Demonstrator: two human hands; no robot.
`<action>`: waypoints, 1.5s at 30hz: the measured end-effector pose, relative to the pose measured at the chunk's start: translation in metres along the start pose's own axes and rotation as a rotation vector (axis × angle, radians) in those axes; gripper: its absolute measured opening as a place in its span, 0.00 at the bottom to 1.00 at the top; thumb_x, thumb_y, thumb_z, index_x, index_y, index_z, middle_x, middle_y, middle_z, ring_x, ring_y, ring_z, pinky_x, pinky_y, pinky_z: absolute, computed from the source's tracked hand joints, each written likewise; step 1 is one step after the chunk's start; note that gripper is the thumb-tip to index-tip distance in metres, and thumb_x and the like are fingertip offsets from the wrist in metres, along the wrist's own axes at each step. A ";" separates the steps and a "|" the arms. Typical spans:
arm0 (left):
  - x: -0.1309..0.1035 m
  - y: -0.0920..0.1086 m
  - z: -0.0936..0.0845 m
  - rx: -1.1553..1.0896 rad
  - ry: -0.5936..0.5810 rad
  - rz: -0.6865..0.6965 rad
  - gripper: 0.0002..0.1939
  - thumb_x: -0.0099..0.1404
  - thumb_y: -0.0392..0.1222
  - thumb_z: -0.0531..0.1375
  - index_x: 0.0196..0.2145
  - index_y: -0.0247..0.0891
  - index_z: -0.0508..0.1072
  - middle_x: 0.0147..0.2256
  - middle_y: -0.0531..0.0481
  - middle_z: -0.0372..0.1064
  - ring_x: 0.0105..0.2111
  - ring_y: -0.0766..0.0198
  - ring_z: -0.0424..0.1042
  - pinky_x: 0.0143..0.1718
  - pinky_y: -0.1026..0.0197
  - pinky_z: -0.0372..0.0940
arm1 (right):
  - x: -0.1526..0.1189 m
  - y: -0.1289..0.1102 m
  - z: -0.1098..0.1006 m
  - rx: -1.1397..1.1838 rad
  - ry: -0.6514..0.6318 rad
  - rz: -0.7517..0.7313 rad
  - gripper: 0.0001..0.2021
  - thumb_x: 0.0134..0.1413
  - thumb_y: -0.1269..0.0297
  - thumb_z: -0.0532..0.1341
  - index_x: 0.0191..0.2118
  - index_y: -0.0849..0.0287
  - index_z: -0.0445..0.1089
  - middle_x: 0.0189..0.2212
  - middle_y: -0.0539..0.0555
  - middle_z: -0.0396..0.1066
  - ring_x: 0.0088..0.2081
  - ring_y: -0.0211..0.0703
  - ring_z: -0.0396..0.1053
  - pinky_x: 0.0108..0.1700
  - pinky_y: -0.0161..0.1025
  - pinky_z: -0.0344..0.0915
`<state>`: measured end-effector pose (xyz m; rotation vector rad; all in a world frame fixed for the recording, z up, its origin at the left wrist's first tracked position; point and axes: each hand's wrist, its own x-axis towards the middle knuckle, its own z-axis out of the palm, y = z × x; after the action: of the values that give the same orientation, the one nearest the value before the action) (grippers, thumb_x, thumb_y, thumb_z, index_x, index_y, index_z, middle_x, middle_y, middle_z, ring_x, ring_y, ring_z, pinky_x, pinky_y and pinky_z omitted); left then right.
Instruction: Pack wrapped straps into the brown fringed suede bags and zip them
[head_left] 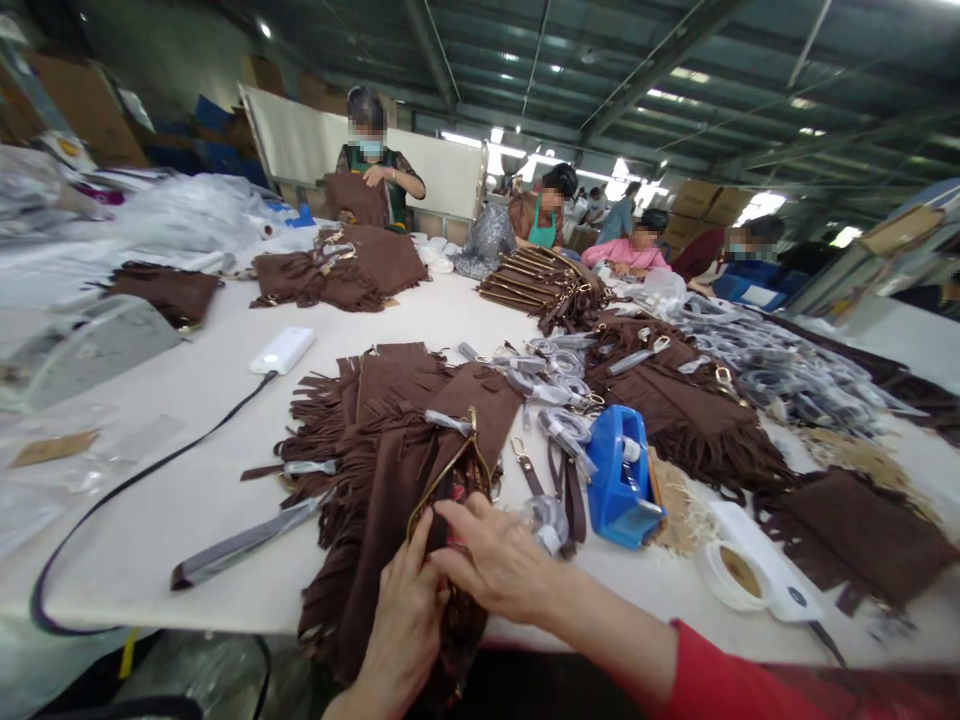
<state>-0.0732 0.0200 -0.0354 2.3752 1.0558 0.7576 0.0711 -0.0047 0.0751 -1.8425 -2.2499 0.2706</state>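
Observation:
A brown fringed bag (375, 560) lies at the near table edge, its gold zipper open and a patterned lining showing inside. My left hand (405, 610) grips the bag's edge beside the zipper, fingers closed on it. Across the opening, my right hand (499, 560) has its thumb and fingers bent at the lining and a dark strip; its fingertips are partly hidden. A wrapped zipper pull (450, 421) hangs at the zipper's upper end. More brown fringed pieces (397, 375) lie just beyond the bag.
Right of my hands are a blue tape dispenser (619, 480), wrapped straps (559, 370), a tape roll (733, 575) and a white device (765, 560). A black cable (150, 475) runs from a white power unit (282, 351) at left. Several people work beyond the table.

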 end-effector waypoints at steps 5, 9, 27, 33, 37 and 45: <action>-0.003 0.005 -0.005 0.295 0.088 0.197 0.08 0.58 0.29 0.50 0.25 0.36 0.66 0.58 0.33 0.52 0.59 0.45 0.47 0.49 0.42 0.59 | -0.037 0.000 0.021 0.441 0.270 0.159 0.08 0.49 0.71 0.55 0.38 0.61 0.62 0.32 0.53 0.63 0.36 0.40 0.62 0.40 0.36 0.61; 0.003 0.019 -0.015 0.380 0.114 0.283 0.09 0.57 0.27 0.49 0.27 0.34 0.68 0.56 0.32 0.55 0.59 0.44 0.48 0.53 0.38 0.49 | -0.053 -0.003 0.050 0.722 0.244 0.271 0.08 0.46 0.75 0.51 0.33 0.60 0.63 0.28 0.50 0.62 0.31 0.37 0.61 0.35 0.33 0.59; 0.045 0.051 -0.043 -0.113 -0.553 -0.278 0.09 0.57 0.31 0.46 0.23 0.42 0.55 0.14 0.60 0.58 0.15 0.68 0.63 0.18 0.67 0.50 | -0.049 0.022 0.048 2.091 0.216 0.516 0.23 0.22 0.77 0.71 0.34 0.64 0.70 0.31 0.54 0.74 0.33 0.39 0.73 0.37 0.34 0.65; 0.035 0.056 -0.034 -0.382 -0.537 -0.468 0.07 0.59 0.38 0.46 0.24 0.42 0.54 0.08 0.64 0.55 0.10 0.70 0.59 0.16 0.70 0.51 | -0.049 0.016 0.064 1.900 0.352 0.630 0.16 0.35 0.59 0.69 0.29 0.65 0.71 0.26 0.55 0.74 0.27 0.39 0.73 0.30 0.33 0.67; 0.029 0.055 -0.028 -0.399 -0.485 -0.469 0.06 0.59 0.41 0.46 0.24 0.42 0.54 0.09 0.64 0.55 0.11 0.70 0.59 0.17 0.69 0.52 | -0.050 0.016 0.072 1.788 0.344 0.626 0.21 0.33 0.52 0.69 0.31 0.64 0.70 0.19 0.51 0.72 0.19 0.37 0.70 0.21 0.31 0.64; 0.021 0.054 -0.026 -0.415 -0.407 -0.446 0.06 0.58 0.44 0.47 0.27 0.41 0.60 0.17 0.61 0.57 0.16 0.70 0.59 0.19 0.68 0.54 | -0.055 0.013 0.079 1.690 0.308 0.698 0.24 0.33 0.46 0.66 0.30 0.65 0.71 0.16 0.48 0.68 0.13 0.31 0.63 0.14 0.27 0.56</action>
<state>-0.0489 0.0068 0.0223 1.7521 1.0689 0.2766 0.0712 -0.0567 -0.0070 -1.2504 -0.4390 1.3076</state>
